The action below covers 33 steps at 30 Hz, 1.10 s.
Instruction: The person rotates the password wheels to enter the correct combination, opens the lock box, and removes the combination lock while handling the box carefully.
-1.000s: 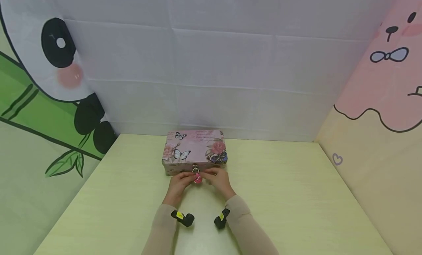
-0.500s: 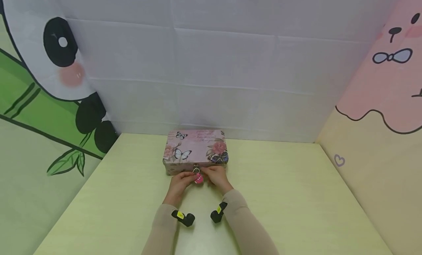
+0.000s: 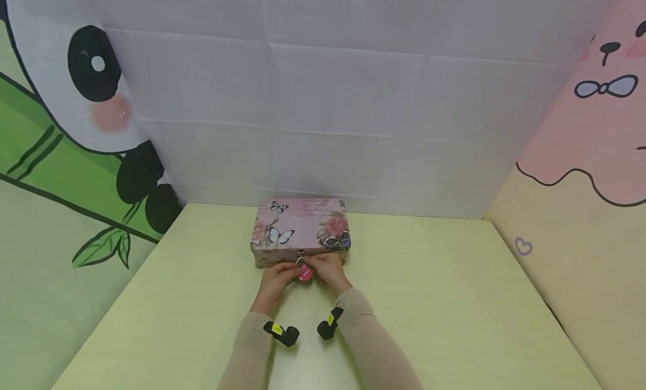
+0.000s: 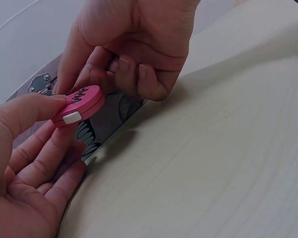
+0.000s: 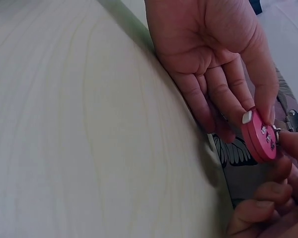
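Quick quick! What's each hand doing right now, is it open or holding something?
Left hand: closed, pinching the pink padlock.
Right hand: closed, seems to pinch the padlock's metal shackle.

Head view: moderately bright, diffuse light; pale glare on the tabletop (image 3: 429,300) at bottom centre, backdrop (image 3: 343,98) greyer. Fine print on the box (image 3: 303,216) is soft, digits on the pink padlock (image 3: 305,273) too small to read. Both wrist views: dimmer, cooler, low contrast, slightly soft; soft-edged shadows on the tabletop beside the box.
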{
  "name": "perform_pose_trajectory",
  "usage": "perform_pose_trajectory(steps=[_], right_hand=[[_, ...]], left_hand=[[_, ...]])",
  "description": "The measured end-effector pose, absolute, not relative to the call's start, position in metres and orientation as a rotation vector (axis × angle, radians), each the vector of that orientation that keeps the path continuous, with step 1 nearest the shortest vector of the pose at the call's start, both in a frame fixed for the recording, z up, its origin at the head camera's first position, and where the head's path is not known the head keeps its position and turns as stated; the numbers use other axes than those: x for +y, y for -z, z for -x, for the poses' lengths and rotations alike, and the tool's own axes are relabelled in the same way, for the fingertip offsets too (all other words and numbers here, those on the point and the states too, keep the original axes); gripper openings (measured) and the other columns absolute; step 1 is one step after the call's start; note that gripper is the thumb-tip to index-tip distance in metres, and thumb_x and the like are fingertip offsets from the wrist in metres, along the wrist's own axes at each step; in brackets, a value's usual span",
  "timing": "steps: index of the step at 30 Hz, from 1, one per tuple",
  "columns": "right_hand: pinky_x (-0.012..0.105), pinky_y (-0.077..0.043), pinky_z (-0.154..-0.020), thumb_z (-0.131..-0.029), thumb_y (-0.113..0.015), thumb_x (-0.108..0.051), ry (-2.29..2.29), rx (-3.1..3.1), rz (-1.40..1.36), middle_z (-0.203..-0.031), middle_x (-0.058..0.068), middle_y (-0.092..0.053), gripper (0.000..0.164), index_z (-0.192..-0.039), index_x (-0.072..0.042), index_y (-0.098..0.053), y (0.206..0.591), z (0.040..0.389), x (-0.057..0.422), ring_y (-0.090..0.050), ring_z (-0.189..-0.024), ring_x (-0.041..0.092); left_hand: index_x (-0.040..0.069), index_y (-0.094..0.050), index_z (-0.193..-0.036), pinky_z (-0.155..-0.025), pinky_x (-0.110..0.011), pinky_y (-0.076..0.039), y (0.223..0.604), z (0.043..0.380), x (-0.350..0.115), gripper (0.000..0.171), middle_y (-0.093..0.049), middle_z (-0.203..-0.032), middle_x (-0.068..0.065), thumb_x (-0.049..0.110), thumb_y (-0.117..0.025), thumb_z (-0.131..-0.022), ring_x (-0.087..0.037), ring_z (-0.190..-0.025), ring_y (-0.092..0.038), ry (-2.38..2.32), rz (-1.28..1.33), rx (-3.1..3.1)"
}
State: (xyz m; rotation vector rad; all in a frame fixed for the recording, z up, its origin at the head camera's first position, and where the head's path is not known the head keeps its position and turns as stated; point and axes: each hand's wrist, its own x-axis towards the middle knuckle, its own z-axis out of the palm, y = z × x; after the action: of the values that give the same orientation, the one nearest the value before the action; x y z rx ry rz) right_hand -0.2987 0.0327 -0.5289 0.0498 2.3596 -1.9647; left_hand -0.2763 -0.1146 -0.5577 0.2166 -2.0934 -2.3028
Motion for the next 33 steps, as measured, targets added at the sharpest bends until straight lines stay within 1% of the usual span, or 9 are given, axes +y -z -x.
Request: perform_pose_trajectory(steps=[4, 10, 18, 25, 33], right_hand=[[0.02, -0.023, -0.037, -0.086, -0.076, -0.017, 1.961, 2.38, -0.058, -0.047, -0.011, -0.034, 0.026, -0.069, 0.002, -0.072, 0.5301, 0.2981, 0.0315, -0.028, -0.039, 0.005], [0.02, -0.025, -0.038, -0.087, -0.076, -0.016, 1.969, 2.391, -0.09, -0.048, -0.01, -0.036, 0.023, -0.079, 0.005, -0.074, 0.5296, 0.2975, 0.0295, -0.03, -0.041, 0.005], [0.02, -0.026, -0.039, -0.088, -0.075, -0.017, 1.985, 2.413, -0.119, -0.047, -0.01, -0.037, 0.023, -0.082, 0.005, -0.075, 0.5338, 0.297, 0.0288, -0.031, -0.04, 0.006], [0.02, -0.026, -0.039, -0.089, -0.074, -0.015, 1.995, 2.431, -0.079, -0.048, -0.009, -0.038, 0.022, -0.084, 0.006, -0.075, 0.5334, 0.2962, 0.0296, -0.032, -0.041, 0.006], [0.021, -0.027, -0.041, -0.09, -0.072, -0.013, 1.982, 2.467, -0.032, -0.05, -0.009, -0.039, 0.021, -0.085, 0.007, -0.075, 0.5317, 0.2942, 0.0307, -0.033, -0.044, 0.006]], left_hand=[[-0.011, -0.069, -0.1, -0.072, -0.023, -0.052, 0.5577, 0.2752, -0.1145, 0.019, -0.071, -0.083, 0.0, 0.0, -0.074, -0.086, -0.01, -0.079, -0.064, 2.308, -0.213, -2.091], [-0.014, -0.067, -0.105, -0.072, -0.023, -0.052, 0.557, 0.2743, -0.1147, 0.024, -0.071, -0.088, -0.003, 0.001, -0.073, -0.087, -0.009, -0.079, -0.064, 2.296, -0.194, -2.097], [-0.016, -0.066, -0.105, -0.072, -0.022, -0.052, 0.5554, 0.274, -0.114, 0.023, -0.069, -0.091, -0.005, -0.001, -0.071, -0.087, -0.009, -0.079, -0.063, 2.281, -0.199, -2.1], [-0.012, -0.069, -0.102, -0.073, -0.023, -0.052, 0.5563, 0.2761, -0.1142, 0.023, -0.07, -0.091, -0.004, 0.002, -0.075, -0.085, -0.01, -0.08, -0.063, 2.265, -0.232, -2.109], [-0.014, -0.067, -0.103, -0.073, -0.023, -0.053, 0.5584, 0.2763, -0.1148, 0.024, -0.07, -0.092, -0.005, 0.001, -0.074, -0.086, -0.01, -0.079, -0.064, 2.285, -0.203, -2.076]])
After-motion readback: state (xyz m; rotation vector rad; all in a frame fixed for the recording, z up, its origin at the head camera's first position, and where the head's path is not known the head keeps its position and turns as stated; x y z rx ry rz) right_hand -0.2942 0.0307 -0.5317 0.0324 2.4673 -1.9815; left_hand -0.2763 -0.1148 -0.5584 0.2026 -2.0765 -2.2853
